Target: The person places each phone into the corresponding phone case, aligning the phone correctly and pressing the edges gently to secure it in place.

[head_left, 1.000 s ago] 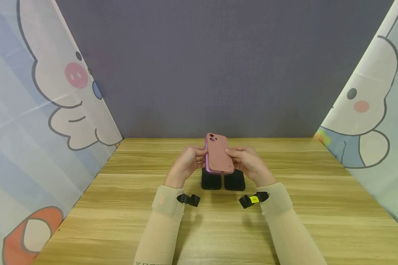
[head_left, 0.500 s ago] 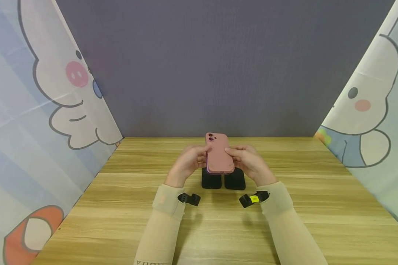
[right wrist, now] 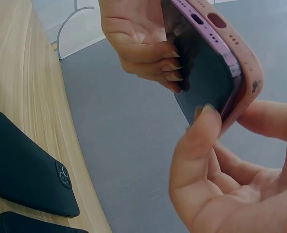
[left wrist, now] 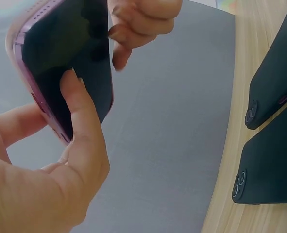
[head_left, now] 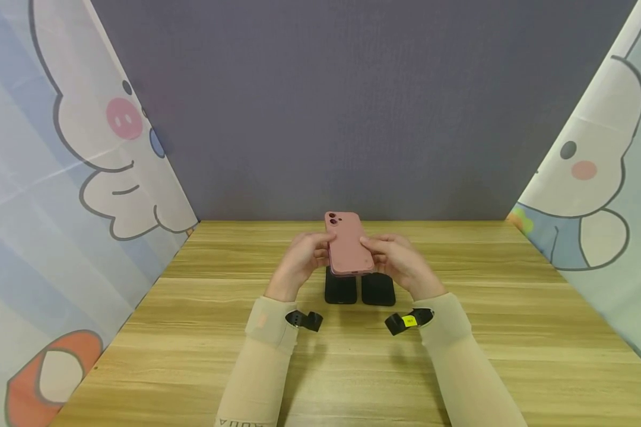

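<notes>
A pink phone case (head_left: 348,243) lies over the back of a purple-framed phone (right wrist: 206,77), held up above the table. In the right wrist view, the case stands off from the phone's frame at its lower corner. My left hand (head_left: 301,258) pinches the left edge, thumb on the case and a fingertip on the dark screen (left wrist: 56,43). At the right edge, my right hand (head_left: 400,261) grips phone and case the same way, with a fingertip at the screen's side.
Two phone-shaped black things with camera rings, one left (head_left: 340,290) and one right (head_left: 378,292), lie side by side on the wooden table (head_left: 347,373), just below the hands. A grey panel (head_left: 347,107) stands behind, with cartoon-printed curtains (head_left: 123,196) at both sides.
The case, earlier offset to the right with the purple phone showing along its left edge, now covers the phone's back. Both have shifted slightly left and away. The left thumb has moved onto the case.
</notes>
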Available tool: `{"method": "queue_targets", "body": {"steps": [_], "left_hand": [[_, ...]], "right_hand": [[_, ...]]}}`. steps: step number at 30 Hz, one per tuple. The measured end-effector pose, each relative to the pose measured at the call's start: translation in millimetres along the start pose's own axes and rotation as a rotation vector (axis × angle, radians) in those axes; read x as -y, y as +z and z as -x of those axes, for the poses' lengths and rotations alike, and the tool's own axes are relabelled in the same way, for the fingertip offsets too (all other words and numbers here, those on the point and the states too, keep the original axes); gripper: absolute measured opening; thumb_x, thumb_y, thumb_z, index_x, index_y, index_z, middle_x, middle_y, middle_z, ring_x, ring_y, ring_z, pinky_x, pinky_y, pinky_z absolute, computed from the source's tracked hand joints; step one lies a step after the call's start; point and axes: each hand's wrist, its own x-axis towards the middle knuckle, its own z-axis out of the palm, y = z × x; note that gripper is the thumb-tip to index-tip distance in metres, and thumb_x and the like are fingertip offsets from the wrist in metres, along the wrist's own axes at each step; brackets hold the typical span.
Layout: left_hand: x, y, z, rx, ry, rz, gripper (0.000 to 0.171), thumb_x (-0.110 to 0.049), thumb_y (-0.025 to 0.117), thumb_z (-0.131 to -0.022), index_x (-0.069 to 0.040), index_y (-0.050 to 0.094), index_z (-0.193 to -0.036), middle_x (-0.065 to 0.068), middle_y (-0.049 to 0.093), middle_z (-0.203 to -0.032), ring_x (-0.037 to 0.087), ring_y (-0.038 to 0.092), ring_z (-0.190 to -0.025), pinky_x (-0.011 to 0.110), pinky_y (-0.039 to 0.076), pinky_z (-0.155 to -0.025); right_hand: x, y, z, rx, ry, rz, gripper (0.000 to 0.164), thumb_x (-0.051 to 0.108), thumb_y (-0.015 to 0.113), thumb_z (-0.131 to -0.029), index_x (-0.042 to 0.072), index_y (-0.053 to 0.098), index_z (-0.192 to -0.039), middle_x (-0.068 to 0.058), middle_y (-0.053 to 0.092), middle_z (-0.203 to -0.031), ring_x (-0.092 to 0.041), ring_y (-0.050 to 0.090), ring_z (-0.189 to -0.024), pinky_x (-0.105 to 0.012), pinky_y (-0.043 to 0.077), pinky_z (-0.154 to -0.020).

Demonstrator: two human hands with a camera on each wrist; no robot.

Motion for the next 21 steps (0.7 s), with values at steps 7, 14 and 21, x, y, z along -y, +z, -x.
{"method": "queue_targets", "body": {"steps": [7, 14, 21], "left_hand": [[-2.2, -2.1, -1.0, -0.036, 0.017, 0.047, 0.010, -0.010, 0.063, -0.097, -0.001, 0.066, -0.099, 0.005, 0.063, -0.074, 0.015, 0.060, -0.062, 0.027, 0.053, -0.063], [-3.3, -4.6, -1.9, -0.070, 0.036, 0.071, 0.010, -0.010, 0.062, -0.098, 0.000, 0.064, -0.098, 0.006, 0.063, -0.077, 0.015, 0.062, -0.064, 0.028, 0.055, -0.065], [-3.2, -6.4, -1.7, -0.074, 0.040, 0.071, 0.011, -0.012, 0.062, -0.098, -0.001, 0.065, -0.099, 0.006, 0.063, -0.079, 0.016, 0.062, -0.065, 0.029, 0.056, -0.065]], "right_hand": [[0.7, -1.9, 2.4, 0.093, 0.053, 0.076, 0.025, 0.027, 0.061, -0.103, 0.010, 0.072, -0.089, -0.001, 0.064, -0.072, -0.013, 0.056, -0.059, -0.028, 0.051, -0.060], [2.0, -1.4, 3.5, 0.219, 0.093, 0.167, 0.039, 0.034, 0.055, -0.105, 0.003, 0.071, -0.088, -0.001, 0.063, -0.068, -0.010, 0.052, -0.053, -0.024, 0.045, -0.051], [3.1, -0.3, 5.1, 0.238, 0.101, 0.176, 0.039, 0.035, 0.056, -0.105, 0.002, 0.069, -0.088, -0.001, 0.057, -0.066, -0.010, 0.047, -0.052, -0.023, 0.043, -0.050]]}}
